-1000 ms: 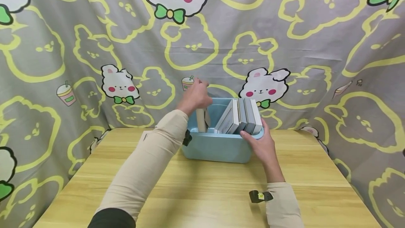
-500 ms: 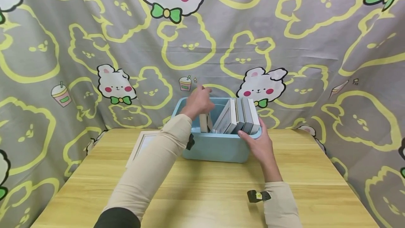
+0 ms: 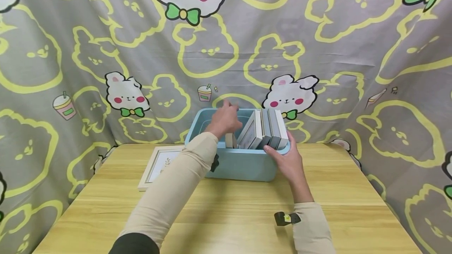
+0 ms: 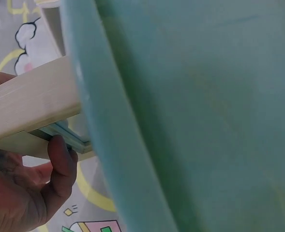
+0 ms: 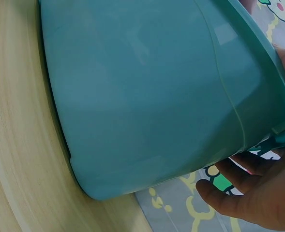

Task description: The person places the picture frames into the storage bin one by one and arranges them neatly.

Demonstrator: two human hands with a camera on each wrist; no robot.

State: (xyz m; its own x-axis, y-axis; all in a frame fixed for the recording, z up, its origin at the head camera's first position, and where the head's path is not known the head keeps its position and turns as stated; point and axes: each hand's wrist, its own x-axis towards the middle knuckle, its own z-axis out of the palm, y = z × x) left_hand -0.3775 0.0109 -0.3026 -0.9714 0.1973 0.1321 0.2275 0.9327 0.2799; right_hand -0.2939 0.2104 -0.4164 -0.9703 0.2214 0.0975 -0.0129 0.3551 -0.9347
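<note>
In the head view a light blue plastic bin (image 3: pixel 243 167) stands on the table. My left hand (image 3: pixel 226 120) reaches over its left part and holds a cream wooden picture frame (image 3: pixel 230 140). The left wrist view shows the fingers and thumb on either side of that picture frame (image 4: pixel 36 104), past the bin's rim (image 4: pixel 86 96). Several picture frames (image 3: pixel 270 130) stand on edge in the bin's right part, the leftmost leaning. My right hand (image 3: pixel 289 160) grips the right rim, thumb in front; its fingers (image 5: pixel 234 181) show beneath the rim in the right wrist view.
A cream picture frame (image 3: pixel 152 169) with a leaf print lies on the wooden table (image 3: pixel 247 214), left of the bin and partly behind my left sleeve (image 3: pixel 176 191). A patterned grey curtain (image 3: pixel 219 62) hangs behind and beside the table.
My left hand has moved lower and slightly right over the bin with the picture frame. The picture frame lying on the table has come into sight beside the left sleeve. The right hand keeps its grip.
</note>
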